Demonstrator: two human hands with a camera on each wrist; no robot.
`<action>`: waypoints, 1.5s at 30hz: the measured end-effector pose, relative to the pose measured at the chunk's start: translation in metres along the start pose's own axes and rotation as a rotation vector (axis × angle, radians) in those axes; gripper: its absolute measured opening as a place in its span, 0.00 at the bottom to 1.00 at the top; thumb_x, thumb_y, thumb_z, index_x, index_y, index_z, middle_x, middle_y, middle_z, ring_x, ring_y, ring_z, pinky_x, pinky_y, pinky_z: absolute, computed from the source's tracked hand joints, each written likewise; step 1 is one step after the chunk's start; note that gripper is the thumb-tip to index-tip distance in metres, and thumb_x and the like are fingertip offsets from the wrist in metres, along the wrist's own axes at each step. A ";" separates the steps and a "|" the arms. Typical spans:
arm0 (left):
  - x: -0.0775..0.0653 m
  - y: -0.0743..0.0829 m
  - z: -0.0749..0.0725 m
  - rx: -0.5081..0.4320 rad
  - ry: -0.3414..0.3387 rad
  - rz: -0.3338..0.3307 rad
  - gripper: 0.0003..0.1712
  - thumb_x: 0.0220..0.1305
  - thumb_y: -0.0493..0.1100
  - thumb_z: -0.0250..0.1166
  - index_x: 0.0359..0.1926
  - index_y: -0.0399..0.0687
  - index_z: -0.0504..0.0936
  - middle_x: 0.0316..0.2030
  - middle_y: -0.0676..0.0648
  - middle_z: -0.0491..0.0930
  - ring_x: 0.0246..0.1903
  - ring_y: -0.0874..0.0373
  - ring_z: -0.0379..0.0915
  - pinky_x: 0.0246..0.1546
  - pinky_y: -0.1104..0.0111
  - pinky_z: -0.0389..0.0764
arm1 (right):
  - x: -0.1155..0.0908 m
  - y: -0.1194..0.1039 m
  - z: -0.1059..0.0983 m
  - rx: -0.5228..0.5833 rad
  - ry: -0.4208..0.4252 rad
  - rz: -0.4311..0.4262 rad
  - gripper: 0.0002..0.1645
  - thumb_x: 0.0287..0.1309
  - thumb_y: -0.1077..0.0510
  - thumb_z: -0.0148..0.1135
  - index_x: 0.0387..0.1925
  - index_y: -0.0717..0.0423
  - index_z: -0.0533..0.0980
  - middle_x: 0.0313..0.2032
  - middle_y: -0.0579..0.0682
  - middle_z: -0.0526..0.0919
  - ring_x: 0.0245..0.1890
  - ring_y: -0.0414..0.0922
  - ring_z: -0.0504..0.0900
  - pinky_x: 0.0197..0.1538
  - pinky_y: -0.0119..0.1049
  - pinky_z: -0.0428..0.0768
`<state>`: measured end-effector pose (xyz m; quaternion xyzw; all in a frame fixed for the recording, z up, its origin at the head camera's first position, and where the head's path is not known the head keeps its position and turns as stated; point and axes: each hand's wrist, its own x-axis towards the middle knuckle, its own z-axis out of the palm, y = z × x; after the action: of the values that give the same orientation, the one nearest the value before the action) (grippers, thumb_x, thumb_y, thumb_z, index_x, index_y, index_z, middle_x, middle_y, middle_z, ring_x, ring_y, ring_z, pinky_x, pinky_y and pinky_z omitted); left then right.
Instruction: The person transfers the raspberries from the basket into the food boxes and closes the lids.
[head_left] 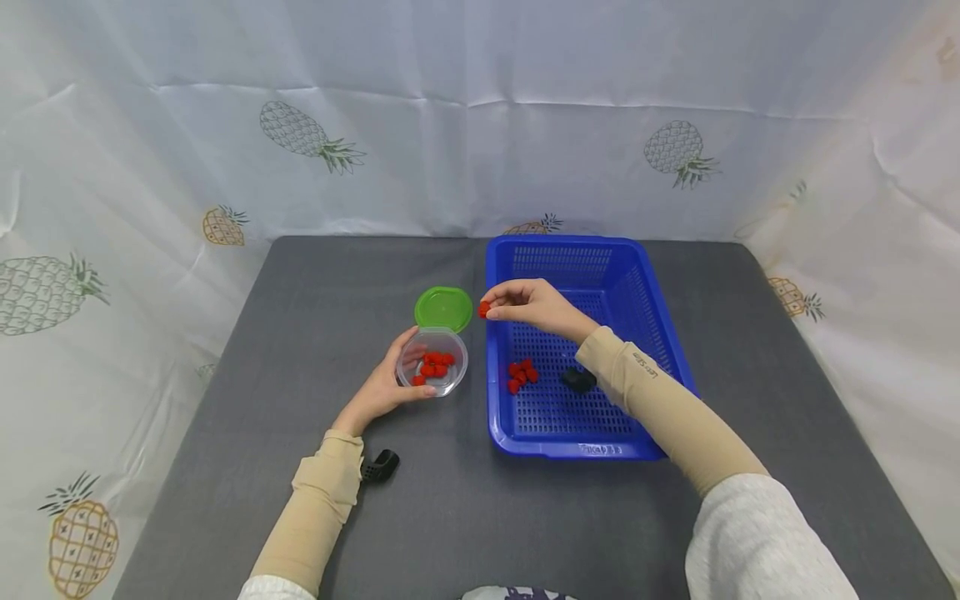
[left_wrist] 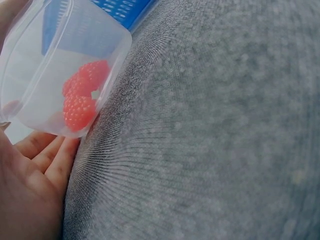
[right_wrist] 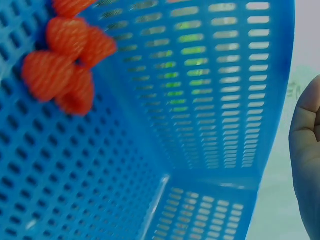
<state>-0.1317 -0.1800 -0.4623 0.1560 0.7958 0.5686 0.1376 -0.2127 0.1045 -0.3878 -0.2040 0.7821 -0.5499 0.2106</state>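
My left hand (head_left: 381, 385) grips the side of a round clear plastic tub (head_left: 454, 377), thumb on the near side and fingers around the far side. Several red raspberries (left_wrist: 80, 92) lie in the bottom of the tub. Between thumb and fingertips, my right hand (head_left: 536, 305) pinches one raspberry (head_left: 483, 309) above the left rim of a blue plastic basket (head_left: 536, 447). Inside the basket, a cluster of several raspberries (right_wrist: 60, 65) lies on the slotted floor. The right wrist view shows only part of the right hand, and the pinched raspberry is out of it.
A green round lid (head_left: 443, 309) lies flat on the grey table (head_left: 330, 292) just behind the tub. Below my right forearm, a black object (head_left: 577, 380) shows in the basket area. Another black curved piece (head_left: 382, 465) is beside my left wrist. A pineapple-print curtain (head_left: 465, 150) surrounds the table.
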 end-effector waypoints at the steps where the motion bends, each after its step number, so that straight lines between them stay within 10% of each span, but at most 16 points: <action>1: 0.000 0.000 0.000 0.003 0.001 -0.004 0.55 0.50 0.38 0.71 0.72 0.49 0.45 0.65 0.34 0.62 0.66 0.40 0.58 0.68 0.51 0.58 | 0.001 -0.002 0.002 0.001 -0.002 -0.001 0.20 0.53 0.49 0.67 0.46 0.54 0.79 0.37 0.47 0.84 0.42 0.50 0.81 0.51 0.42 0.79; 19: 0.001 0.001 0.001 0.000 -0.003 -0.034 0.55 0.52 0.37 0.69 0.72 0.47 0.43 0.66 0.34 0.60 0.66 0.41 0.57 0.67 0.50 0.58 | 0.028 -0.024 0.039 -0.003 -0.131 -0.086 0.16 0.57 0.58 0.63 0.48 0.56 0.78 0.44 0.53 0.84 0.45 0.51 0.83 0.50 0.42 0.80; 45: 0.011 -0.037 -0.001 -0.008 0.010 -0.021 0.56 0.49 0.49 0.73 0.71 0.69 0.44 0.68 0.45 0.59 0.66 0.45 0.60 0.65 0.49 0.62 | 0.054 -0.023 0.075 -0.500 -0.226 -0.189 0.12 0.58 0.55 0.61 0.44 0.51 0.79 0.33 0.44 0.85 0.35 0.35 0.80 0.43 0.26 0.79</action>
<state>-0.1455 -0.1876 -0.4973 0.1445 0.7958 0.5711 0.1403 -0.2140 0.0099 -0.3946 -0.3813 0.8426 -0.3310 0.1873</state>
